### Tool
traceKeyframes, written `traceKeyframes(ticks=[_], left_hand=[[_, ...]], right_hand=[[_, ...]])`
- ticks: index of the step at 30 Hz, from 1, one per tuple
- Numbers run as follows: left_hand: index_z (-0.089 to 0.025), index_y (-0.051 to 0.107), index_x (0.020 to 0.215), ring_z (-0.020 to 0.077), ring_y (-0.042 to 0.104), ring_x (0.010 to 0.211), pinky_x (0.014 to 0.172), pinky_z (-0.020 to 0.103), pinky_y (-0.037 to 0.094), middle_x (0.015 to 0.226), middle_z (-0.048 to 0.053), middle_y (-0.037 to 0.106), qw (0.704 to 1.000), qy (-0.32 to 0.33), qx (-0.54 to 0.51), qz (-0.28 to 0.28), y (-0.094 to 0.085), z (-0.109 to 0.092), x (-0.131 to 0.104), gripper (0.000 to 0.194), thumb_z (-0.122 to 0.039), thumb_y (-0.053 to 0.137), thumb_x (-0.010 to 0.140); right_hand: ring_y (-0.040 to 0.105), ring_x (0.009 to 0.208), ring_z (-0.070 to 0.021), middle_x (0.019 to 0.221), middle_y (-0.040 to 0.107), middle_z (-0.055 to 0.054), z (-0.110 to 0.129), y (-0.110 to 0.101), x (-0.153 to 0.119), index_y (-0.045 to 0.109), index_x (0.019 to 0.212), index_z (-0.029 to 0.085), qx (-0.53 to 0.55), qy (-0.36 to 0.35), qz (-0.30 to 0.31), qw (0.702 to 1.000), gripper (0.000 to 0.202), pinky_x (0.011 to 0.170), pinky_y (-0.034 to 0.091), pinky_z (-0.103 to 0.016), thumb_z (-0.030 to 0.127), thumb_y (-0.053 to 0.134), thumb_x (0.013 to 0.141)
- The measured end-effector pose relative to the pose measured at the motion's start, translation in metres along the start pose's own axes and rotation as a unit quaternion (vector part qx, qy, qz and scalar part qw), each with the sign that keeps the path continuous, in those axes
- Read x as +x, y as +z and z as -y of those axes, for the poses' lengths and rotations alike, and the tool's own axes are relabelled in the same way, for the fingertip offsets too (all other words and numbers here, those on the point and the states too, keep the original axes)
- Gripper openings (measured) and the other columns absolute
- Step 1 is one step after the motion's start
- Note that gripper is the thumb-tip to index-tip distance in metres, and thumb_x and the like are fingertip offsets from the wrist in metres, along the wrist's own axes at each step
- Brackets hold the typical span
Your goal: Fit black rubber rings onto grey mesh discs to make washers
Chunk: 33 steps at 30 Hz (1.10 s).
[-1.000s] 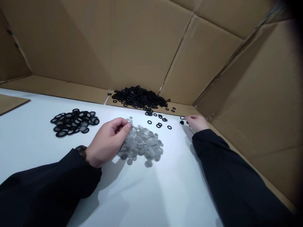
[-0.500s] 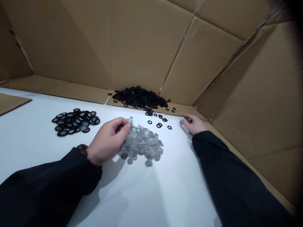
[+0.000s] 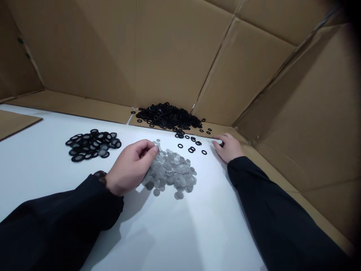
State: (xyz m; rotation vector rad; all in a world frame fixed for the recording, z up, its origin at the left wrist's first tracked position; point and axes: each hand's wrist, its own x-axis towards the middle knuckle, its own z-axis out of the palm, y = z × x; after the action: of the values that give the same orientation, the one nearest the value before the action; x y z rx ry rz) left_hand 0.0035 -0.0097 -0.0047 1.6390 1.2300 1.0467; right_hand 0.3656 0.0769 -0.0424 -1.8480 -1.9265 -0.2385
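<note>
Now | grey discs (image 3: 172, 171): between left hand (image 3: 132, 165) and right hand (image 3: 229, 148) | left pinched, right parted

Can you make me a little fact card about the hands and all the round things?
Left hand: fingers curled over the edge of the grey discs; can't tell if it grips one
Right hand: fingers parted, something dark partly hidden there
Loose black rings: left of the right hand
Big black heap: at the back
Grey-centred black rings: left of the left hand
Table: white
</note>
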Motion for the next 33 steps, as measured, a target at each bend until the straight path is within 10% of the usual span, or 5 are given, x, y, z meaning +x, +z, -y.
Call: traceKeyframes(ticks=[7,18,25,33], left_hand=[[-0.019,0.06,0.082,0.0122,0.048,0.051,0.049,0.023,0.037,0.06,-0.002,0.055,1.0,-0.006,-0.008,-0.002,0.001,0.003,0.001,0.029,-0.047,0.057,0.087],[-0.018,0.06,0.082,0.0118,0.048,0.053,0.049,0.023,0.037,0.061,-0.002,0.055,1.0,-0.005,0.002,-0.005,0.001,0.002,0.001,0.028,-0.045,0.056,0.087],[-0.019,0.061,0.082,0.0116,0.048,0.052,0.048,0.023,0.037,0.06,-0.002,0.056,1.0,-0.005,-0.003,-0.004,0.001,0.002,0.001,0.026,-0.044,0.057,0.087],[-0.016,0.067,0.093,0.0154,0.059,0.07,0.063,0.026,0.046,0.078,0.003,0.066,1.0,-0.004,-0.024,0.015,0.002,0.002,0.001,0.027,-0.042,0.062,0.085]], right_hand=[[0.057,0.073,-0.0176,0.095,0.063,-0.009,0.072,0.0,-0.012,0.071,0.103,0.017,0.116,-0.163,0.14,0.97,0.028,0.075,0.047,-0.033,0.033,0.057,0.085],[0.056,0.07,-0.0158,0.082,0.066,-0.004,0.077,-0.001,-0.014,0.069,0.101,0.016,0.214,-0.048,0.112,0.969,0.028,0.07,0.046,-0.03,0.03,0.063,0.077],[0.056,0.073,-0.0175,0.092,0.063,-0.008,0.069,0.001,-0.012,0.072,0.102,0.016,0.103,-0.115,0.149,0.977,0.027,0.074,0.046,-0.032,0.027,0.06,0.08],[0.051,0.065,-0.0145,0.081,0.06,-0.004,0.122,-0.025,-0.031,0.067,0.105,0.018,0.211,-0.208,0.008,0.955,0.023,0.065,0.044,-0.03,0.025,0.061,0.083]])
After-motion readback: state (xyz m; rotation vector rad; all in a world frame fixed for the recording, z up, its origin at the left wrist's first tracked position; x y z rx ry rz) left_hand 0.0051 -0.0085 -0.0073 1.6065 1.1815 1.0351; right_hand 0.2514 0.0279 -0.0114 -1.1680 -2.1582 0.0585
